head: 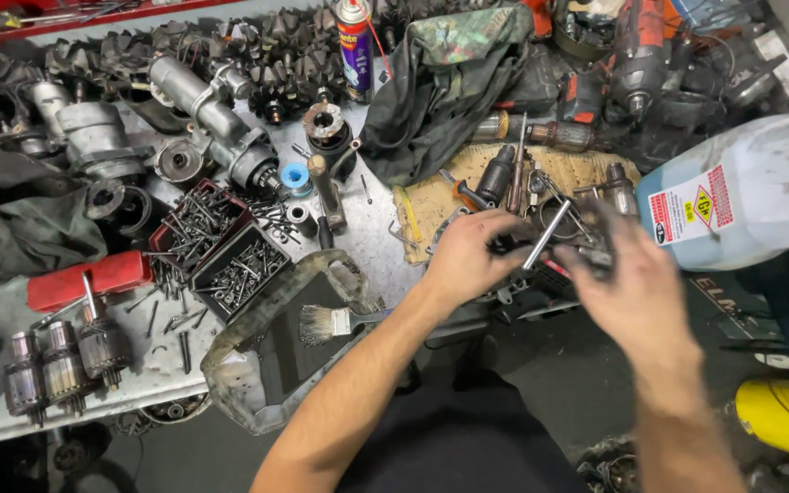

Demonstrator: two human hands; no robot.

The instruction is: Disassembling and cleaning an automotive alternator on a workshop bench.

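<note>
At nine o'clock on the steel workbench, three starter armatures stand upright beside a red tray, and just right of them two dark trays of bolts sit full, with loose screws scattered around. Toward eleven o'clock lie grey starter motor housings, and at twelve an aerosol can stands by a crumpled camouflage cloth. Nearer six o'clock a paintbrush rests over a battered wash pan of dark liquid. At centre, the left hand is clamped around a dark greasy metal part, mostly hidden by the fingers, over a stained cardboard sheet strewn with screwdrivers and small parts. A bright steel rod slants between the hands; I cannot tell which hand grips it. The right hand is motion-blurred, fingers spread apart and reaching in. Judging from this, the work is midway: the part is in hand, much lies disassembled. At three o'clock a large white jug crowds the right hand, and clutter hems in the cardboard.
</note>
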